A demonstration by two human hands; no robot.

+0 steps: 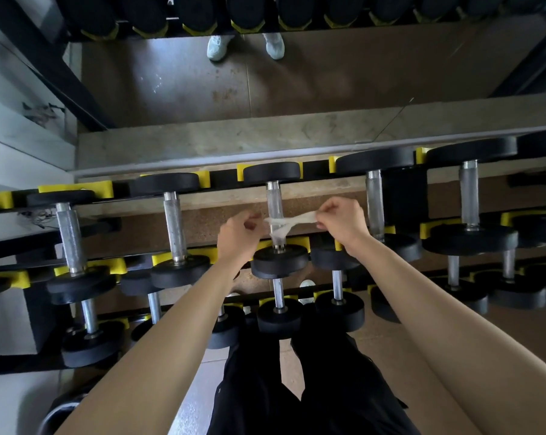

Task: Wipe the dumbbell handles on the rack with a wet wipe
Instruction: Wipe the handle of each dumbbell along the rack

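Both hands were up at the top tier of the rack (224,180), just right of centre. The right hand (341,221) pinched one end of the wet wipe (292,218) between thumb and fingertips. The left hand (238,233), fingers curled, appeared to pinch the other end, at 9 o'clock from it. The wipe hung stretched between them — a thin, twisted strip lying across the middle handle (273,199), with a loose loop sagging toward the near plate (279,260) at 6 o'clock.

Judged from that, the work was on this one dumbbell, and the wipe looked more like it was being opened out or wrapped than rubbed. The handles at 9 o'clock (174,224) looked dull and dry, and those at 3 o'clock (375,205) glossier — whether that meant wiped or only a different finish could not be told. The lower-tier handles (278,293), at 6 o'clock between the forearms, gave no sign either way. Much of the rack probably remained.
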